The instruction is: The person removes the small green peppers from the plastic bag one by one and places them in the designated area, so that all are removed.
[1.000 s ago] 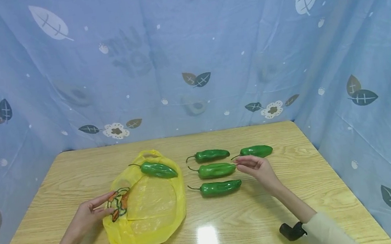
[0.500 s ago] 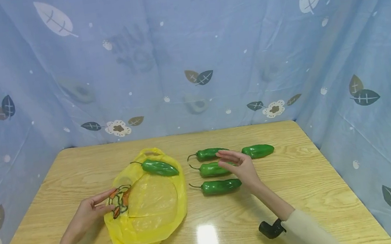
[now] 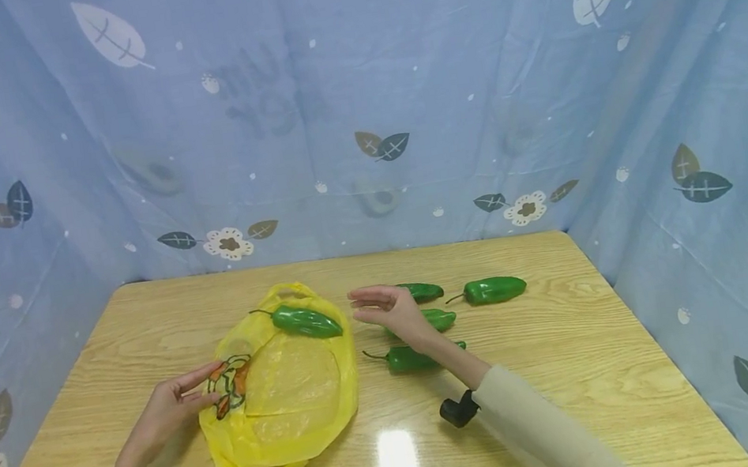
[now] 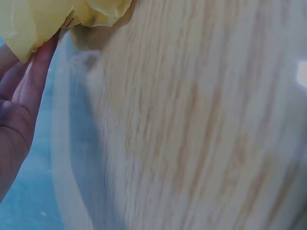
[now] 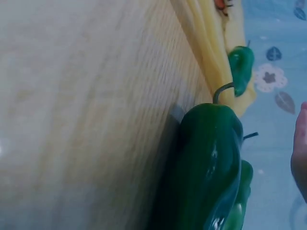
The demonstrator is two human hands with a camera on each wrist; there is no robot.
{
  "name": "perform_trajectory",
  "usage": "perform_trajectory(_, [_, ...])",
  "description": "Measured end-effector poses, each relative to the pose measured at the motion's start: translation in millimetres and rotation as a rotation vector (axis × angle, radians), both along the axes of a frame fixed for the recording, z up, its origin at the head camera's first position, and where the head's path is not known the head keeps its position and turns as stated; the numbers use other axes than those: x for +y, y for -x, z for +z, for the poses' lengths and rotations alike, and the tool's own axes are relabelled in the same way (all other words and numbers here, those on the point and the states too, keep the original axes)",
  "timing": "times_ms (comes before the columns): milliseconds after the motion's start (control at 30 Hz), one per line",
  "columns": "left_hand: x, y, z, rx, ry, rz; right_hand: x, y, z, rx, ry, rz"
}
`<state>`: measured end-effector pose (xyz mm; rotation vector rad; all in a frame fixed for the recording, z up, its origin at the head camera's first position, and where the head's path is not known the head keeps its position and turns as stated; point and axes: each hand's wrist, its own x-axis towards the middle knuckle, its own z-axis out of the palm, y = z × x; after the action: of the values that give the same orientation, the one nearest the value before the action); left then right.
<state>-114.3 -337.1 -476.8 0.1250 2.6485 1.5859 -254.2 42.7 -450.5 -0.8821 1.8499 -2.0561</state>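
Observation:
A yellow plastic bag (image 3: 301, 431) with an orange and black print lies spread on the table, and a green chili pepper (image 3: 305, 321) rests on its far part. My left hand (image 3: 167, 410) pinches the bag's left side by the print; folds of the yellow plastic (image 4: 33, 24) cover its fingertips in the left wrist view. With nothing in it, my right hand (image 3: 392, 312) hovers over the stem ends of two green peppers (image 3: 441, 319) (image 3: 424, 292), hiding part of both. Below its wrist lies another green pepper (image 3: 406, 358), large in the right wrist view.
One more green pepper (image 3: 495, 290) lies apart to the right, stem pointing left. The wooden table (image 3: 579, 364) ends at a blue patterned curtain (image 3: 300, 116) at the back and sides. A black wrist device (image 3: 458, 411) sticks out beside the right sleeve.
My right hand has travelled left, from beside the rightmost pepper's stem, across the row of peppers toward the bag. The left hand and the bag stay in place.

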Motion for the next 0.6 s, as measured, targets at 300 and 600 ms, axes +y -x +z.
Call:
perform_trajectory(300, [-5.5,-3.0,0.1,-0.007,-0.004,-0.001,-38,27.5,2.2,-0.003,-0.150,0.237])
perform_trajectory(600, [-3.4,-4.8,-0.5,-0.023,-0.026,-0.008,-63,46.5,-4.7,-0.046,-0.253,0.367])
